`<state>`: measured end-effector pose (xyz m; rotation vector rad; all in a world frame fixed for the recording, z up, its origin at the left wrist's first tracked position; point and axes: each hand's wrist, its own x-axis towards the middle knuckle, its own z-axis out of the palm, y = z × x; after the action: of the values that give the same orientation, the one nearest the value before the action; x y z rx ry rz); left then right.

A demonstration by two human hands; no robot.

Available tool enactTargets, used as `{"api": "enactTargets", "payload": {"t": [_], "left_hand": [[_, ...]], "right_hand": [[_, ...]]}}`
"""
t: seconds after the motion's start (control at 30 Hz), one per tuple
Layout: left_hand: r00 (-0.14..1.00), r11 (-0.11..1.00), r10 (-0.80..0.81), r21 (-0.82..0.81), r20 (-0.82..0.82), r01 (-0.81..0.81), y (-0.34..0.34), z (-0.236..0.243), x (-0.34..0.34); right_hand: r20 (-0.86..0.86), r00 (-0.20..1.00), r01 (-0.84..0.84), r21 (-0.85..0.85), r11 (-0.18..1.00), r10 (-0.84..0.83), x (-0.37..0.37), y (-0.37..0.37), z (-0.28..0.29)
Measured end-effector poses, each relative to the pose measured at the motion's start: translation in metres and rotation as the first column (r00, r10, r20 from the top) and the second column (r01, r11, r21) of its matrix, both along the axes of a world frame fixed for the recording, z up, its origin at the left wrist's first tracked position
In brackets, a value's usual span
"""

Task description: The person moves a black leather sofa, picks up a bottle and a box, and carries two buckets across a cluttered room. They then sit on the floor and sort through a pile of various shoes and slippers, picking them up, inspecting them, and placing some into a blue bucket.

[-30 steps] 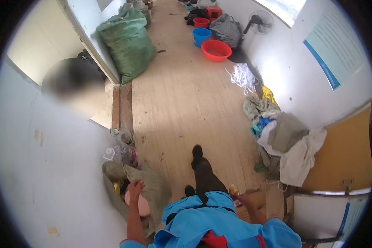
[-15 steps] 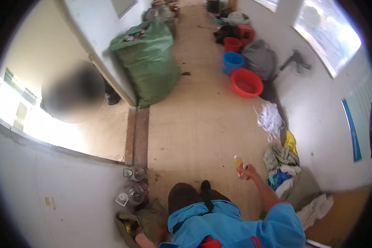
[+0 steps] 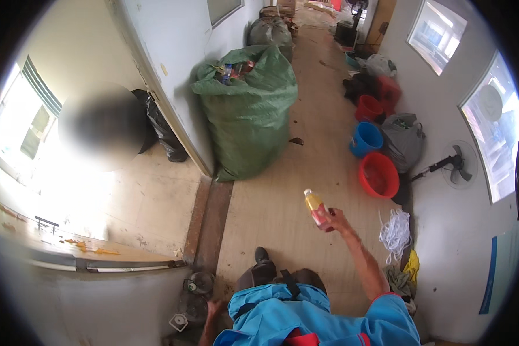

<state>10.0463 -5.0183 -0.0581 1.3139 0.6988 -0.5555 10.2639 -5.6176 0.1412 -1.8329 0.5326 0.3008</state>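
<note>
Out in front of me at right of centre, my right hand (image 3: 335, 220) is closed around the lower part of a plastic drink bottle (image 3: 313, 202). The bottle has a white cap, yellowish contents and a red label, and tilts with its cap toward the far left. My left hand (image 3: 215, 308) hangs low by my left hip, next to large clear plastic water jugs (image 3: 194, 305) standing by the wall. How its fingers are set is not clear. Farther ahead stands a tall green woven sack (image 3: 248, 115), its open top showing a pile of bottles.
Along the right wall are a red basin (image 3: 379, 175), a blue bucket (image 3: 366, 139), a red bucket (image 3: 369, 108), a grey bag (image 3: 402, 141), a fan (image 3: 458, 164), white cord (image 3: 395, 233) and cloths (image 3: 399, 281). A doorway opens at left, with a black bag (image 3: 167, 132) inside.
My right hand has carried the bottle forward and slightly left. My left hand has come up beside the jugs. The view has shifted forward, and the sack appears nearer the middle.
</note>
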Motion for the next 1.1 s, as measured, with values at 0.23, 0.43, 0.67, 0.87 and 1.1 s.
{"api": "enactTargets", "payload": {"t": [0.23, 0.43, 0.67, 0.87, 1.1], "left_hand": [[0.977, 0.974, 0.064, 0.199, 0.205, -0.106, -0.03, 0.108, 0.212], [0.892, 0.855, 0.445, -0.334, 0.081, -0.396, 0.019, 0.028, 0.179], [0.989, 0.956, 0.115, 0.281, -0.088, -0.087, -0.121, 0.034, 0.295], [0.982, 0.969, 0.078, 0.246, -0.174, -0.033, -0.136, 0.034, 0.419], [0.957, 0.977, -0.022, 0.197, -0.291, 0.083, -0.132, 0.03, 0.466]], "right_hand": [[0.154, 0.988, -0.01, 0.117, 0.993, -0.008, 0.215, 0.02, 0.08], [0.362, 0.928, -0.185, 0.235, 0.954, 0.091, 0.471, 0.098, 0.15], [0.579, 0.751, -0.475, 0.14, 0.869, 0.317, 0.708, 0.139, 0.081], [0.179, 0.811, -0.432, -0.46, 0.776, 0.557, 0.752, 0.182, 0.041], [0.665, 0.728, -0.125, -0.108, 0.986, 0.166, 0.715, 0.106, 0.052]]}}
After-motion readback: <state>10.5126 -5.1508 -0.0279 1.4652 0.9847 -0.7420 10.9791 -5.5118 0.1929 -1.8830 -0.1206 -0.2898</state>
